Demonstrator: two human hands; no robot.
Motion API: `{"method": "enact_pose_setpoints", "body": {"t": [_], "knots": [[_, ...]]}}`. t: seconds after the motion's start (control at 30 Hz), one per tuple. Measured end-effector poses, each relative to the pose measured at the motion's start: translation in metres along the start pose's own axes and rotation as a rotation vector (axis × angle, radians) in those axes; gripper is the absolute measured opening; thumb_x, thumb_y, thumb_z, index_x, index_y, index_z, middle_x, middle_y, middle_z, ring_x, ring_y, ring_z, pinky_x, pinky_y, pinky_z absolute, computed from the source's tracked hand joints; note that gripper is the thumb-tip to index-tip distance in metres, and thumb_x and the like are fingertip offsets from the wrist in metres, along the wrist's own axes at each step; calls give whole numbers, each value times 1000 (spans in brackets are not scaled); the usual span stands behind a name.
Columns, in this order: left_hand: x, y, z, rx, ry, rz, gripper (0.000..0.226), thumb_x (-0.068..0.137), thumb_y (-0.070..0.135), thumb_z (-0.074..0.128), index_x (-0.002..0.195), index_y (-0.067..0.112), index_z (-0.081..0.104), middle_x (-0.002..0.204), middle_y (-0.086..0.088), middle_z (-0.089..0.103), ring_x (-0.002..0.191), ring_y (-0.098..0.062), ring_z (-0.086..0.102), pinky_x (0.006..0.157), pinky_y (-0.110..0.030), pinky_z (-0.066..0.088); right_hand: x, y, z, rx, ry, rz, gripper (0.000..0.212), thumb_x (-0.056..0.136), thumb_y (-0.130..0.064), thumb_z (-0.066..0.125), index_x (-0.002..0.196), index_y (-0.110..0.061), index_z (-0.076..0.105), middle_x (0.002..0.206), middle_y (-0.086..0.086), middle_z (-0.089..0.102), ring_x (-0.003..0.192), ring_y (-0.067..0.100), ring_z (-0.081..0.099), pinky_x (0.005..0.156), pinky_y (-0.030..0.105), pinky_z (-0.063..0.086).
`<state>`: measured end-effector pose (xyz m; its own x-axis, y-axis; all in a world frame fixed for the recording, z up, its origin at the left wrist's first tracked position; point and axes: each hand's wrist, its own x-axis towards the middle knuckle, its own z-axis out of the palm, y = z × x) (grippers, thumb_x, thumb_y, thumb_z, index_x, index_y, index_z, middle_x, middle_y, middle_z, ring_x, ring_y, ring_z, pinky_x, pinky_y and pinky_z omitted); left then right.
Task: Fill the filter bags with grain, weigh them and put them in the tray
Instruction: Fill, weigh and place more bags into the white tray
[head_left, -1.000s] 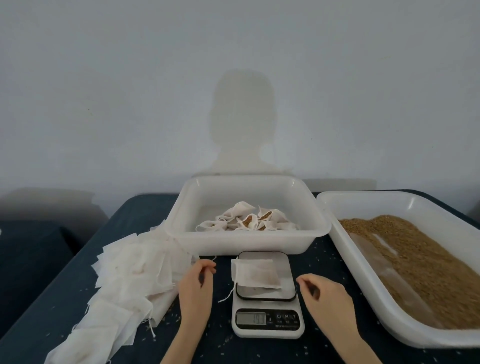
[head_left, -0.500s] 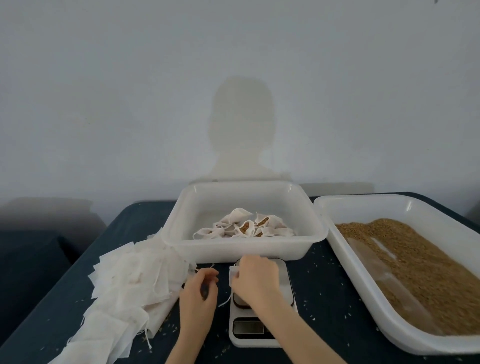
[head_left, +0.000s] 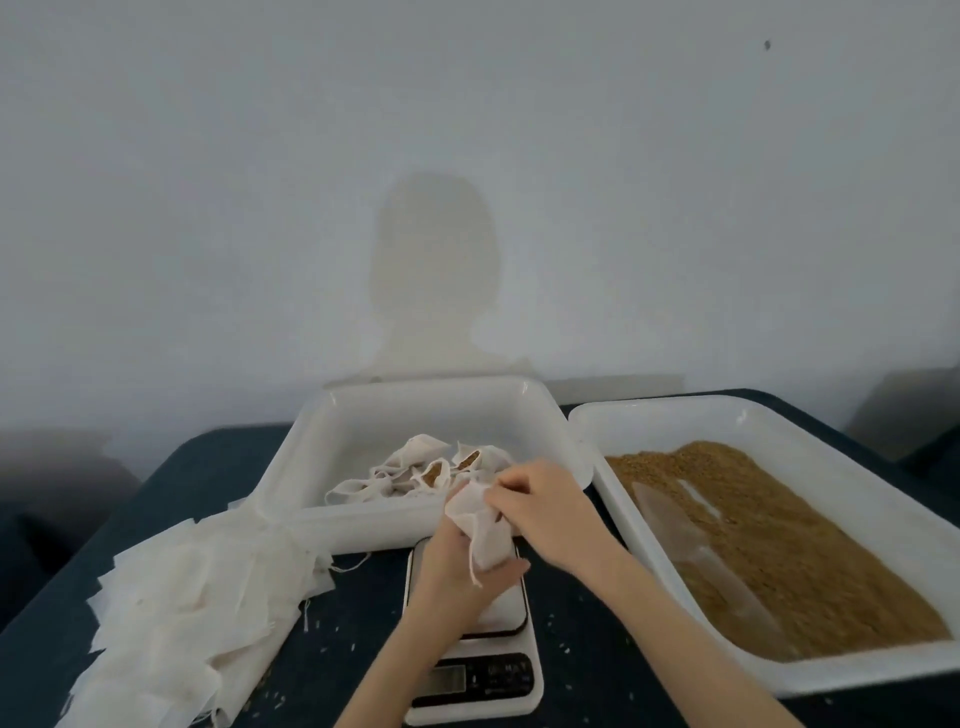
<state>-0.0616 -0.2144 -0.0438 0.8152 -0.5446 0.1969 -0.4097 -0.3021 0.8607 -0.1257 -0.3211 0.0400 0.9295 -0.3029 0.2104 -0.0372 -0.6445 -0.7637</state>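
Holding filter bag (head_left: 480, 530) above scale (head_left: 470, 675)

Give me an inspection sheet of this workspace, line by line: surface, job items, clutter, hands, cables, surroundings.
Surface: dark table, loose grains scattered near the scale.
Job's things: filter bag held above the scale; middle tray holds several filled bags; right tray holds grain and a clear scoop.
Clutter: pile of empty bags on the left, reaching the table's near edge.
Hands: left hand grips the bag from below; right hand pinches its top.
Cables: nothing seen.
Surroundings: plain pale wall with a person's shadow.
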Motion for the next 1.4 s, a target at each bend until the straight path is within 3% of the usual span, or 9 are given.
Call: {"method": "enact_pose_setpoints", "body": {"t": [0.1, 0.33, 0.43, 0.6, 0.7, 0.83, 1.0, 1.23, 1.4], "knots": [[2, 10, 11, -225, -48, 11, 27, 78, 14, 73, 101, 20, 60, 82, 13, 68, 73, 3, 63, 60, -9, 46, -2, 6, -21, 45, -11, -19, 43, 85, -16, 59, 46, -19, 42, 47, -7, 38, 48, 7, 34, 56, 26, 30], [17, 23, 32, -352, -150, 0, 34, 77, 16, 71, 109, 17, 58, 88, 5, 69, 76, -6, 66, 63, -18, 52, -9, 54, -90, 243, 102, 67, 45, 92, -42, 54, 54, -20, 65, 50, -6, 53, 44, 6, 44, 47, 13, 34], [23, 21, 39, -220, -133, 6, 31, 78, 13, 73, 100, 26, 56, 89, -1, 65, 75, -4, 63, 62, -15, 50, -8, 104, -124, -377, 251, 266, 36, 96, -47, 48, 75, -23, 66, 72, -6, 64, 63, 10, 60, 61, 24, 47], [24, 19, 45, -126, -121, 22, 42, 77, 16, 72, 100, 44, 50, 79, 10, 63, 65, 8, 60, 54, -7, 47, -9, 164, -134, -828, -333, 579, 44, 99, -54, 34, 127, -23, 48, 83, -5, 55, 63, 7, 52, 66, 22, 47], [22, 16, 47, -134, -131, 1, 41, 78, 17, 72, 99, 45, 51, 79, 10, 64, 63, 7, 60, 54, -10, 49, -7, 173, -128, -700, -428, 543, 55, 97, -58, 37, 118, -12, 59, 82, -16, 33, 65, -2, 33, 63, 15, 38], [20, 14, 48, -127, -162, -23, 35, 79, 15, 71, 104, 34, 54, 75, 8, 63, 58, 3, 58, 56, -15, 50, -4, 177, -115, -552, -465, 542, 22, 94, -36, 56, 81, -19, 49, 69, -7, 43, 53, 6, 38, 47, 15, 35], [18, 13, 44, -107, -176, -9, 33, 80, 13, 70, 102, 33, 55, 77, 6, 66, 60, 1, 60, 60, -16, 51, -9, 176, -137, -628, -295, 494, 36, 90, -13, 59, 122, -14, 43, 83, -11, 44, 65, 3, 52, 46, 11, 40], [18, 11, 38, -68, -136, -11, 41, 81, 12, 70, 99, 42, 50, 81, 4, 64, 62, 5, 60, 56, -9, 46, -23, 194, -202, -955, -133, 452, 21, 87, -10, 60, 78, -26, 50, 84, -10, 58, 71, 4, 51, 56, 14, 41], [16, 11, 42, -84, -162, -18, 33, 81, 12, 70, 103, 31, 56, 75, 6, 64, 58, 2, 58, 57, -14, 49, -37, 199, -209, -683, -416, 491, 31, 76, 3, 69, 88, -24, 58, 96, -6, 65, 88, 3, 63, 69, 17, 54]]}}
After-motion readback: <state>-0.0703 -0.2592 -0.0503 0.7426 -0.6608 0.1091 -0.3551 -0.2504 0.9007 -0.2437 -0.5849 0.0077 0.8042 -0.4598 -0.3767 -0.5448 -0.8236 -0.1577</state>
